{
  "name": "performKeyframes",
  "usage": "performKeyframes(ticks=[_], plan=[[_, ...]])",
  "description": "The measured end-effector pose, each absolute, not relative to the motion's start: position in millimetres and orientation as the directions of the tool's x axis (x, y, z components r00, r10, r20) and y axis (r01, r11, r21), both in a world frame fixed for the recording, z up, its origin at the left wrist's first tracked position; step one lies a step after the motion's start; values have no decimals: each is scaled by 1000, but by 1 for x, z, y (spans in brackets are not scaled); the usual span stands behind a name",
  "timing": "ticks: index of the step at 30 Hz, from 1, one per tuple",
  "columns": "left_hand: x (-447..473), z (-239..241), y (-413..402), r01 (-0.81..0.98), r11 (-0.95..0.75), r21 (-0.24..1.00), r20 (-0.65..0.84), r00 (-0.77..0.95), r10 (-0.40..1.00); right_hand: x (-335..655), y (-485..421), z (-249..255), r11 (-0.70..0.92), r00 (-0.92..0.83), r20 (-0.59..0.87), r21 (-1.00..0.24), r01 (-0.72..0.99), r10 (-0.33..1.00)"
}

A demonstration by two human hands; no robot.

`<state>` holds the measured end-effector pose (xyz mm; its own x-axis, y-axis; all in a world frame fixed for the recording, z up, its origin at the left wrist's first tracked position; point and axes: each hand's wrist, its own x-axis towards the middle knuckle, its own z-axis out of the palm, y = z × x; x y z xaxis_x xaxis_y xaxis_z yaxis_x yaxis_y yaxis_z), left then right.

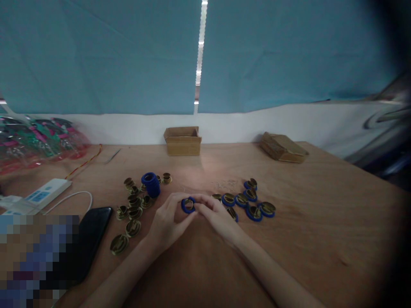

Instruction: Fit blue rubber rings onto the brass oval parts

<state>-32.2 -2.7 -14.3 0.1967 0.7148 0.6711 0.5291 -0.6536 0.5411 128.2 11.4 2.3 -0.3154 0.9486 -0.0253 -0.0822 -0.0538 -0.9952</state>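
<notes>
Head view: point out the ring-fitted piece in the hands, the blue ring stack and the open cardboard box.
ring-fitted piece (188, 205): head view, its middle, inside the blue rim.
blue ring stack (150, 184): head view, side of the stack.
open cardboard box (183, 148): head view, front wall.

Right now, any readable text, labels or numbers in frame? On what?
None readable.
White plastic power strip: blue label patches, too blurred to read.
Pink and green plastic packets: too blurred to tell any print.
Open brown cardboard box: no marking visible.
Blue-ringed brass disc, held by left hand and right hand: no marking visible.
</notes>
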Motion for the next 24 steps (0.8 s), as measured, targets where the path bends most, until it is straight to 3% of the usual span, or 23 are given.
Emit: performKeyframes(ticks=[8, 24], plan=[[-32, -17, -3, 573, -591, 568, 633, 154, 759, 129, 12, 3, 2, -286, 35, -993, -115, 958], [-34, -20, 0, 485, -563, 669, 564, 163, 810, 131, 10, 7, -58, -298, 3, -979, -196, 954]])
